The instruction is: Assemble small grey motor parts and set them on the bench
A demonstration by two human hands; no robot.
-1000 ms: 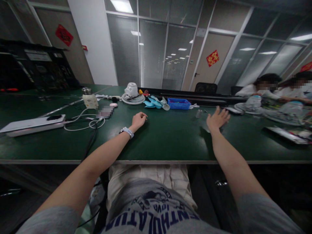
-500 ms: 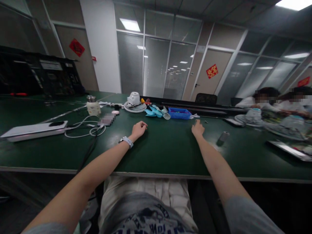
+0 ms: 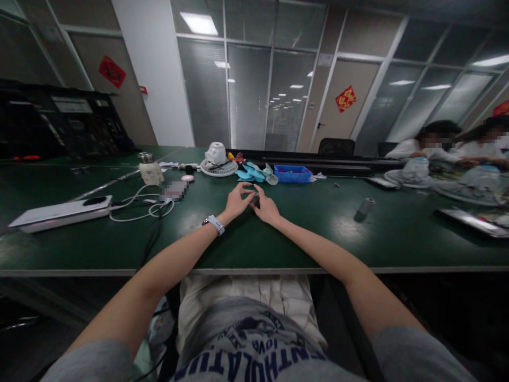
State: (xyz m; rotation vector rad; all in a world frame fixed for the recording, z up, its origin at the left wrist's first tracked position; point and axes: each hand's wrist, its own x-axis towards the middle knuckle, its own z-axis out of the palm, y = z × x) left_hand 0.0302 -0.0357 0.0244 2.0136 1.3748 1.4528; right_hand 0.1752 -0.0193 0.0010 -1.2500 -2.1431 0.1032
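Observation:
Over the middle of the green table (image 3: 302, 239), my two hands meet fingertip to fingertip. My right hand (image 3: 267, 208) is closed on a small dark grey part (image 3: 255, 200), mostly covered by the fingers, so its kind does not show. Thumb and forefinger of my left hand (image 3: 237, 201) curve round the same part from the left and seem to touch it. Just beyond the hands are light blue fan blades (image 3: 251, 172) and a blue basket (image 3: 293, 174) with small things in it. A grey metal cylinder (image 3: 365, 207) stands off to the right.
A white fan head (image 3: 217, 162) lies at the back beside a cream bottle (image 3: 151, 170). To the left, a white flat device (image 3: 63, 212) trails white cables (image 3: 133, 215). Tablet-like device (image 3: 473, 222) and other people (image 3: 435, 140) are on the right.
My right hand has come in from the right to the middle and now holds the small part. My left hand has shifted slightly right, its fingers opening into a curve. The view tilted down.

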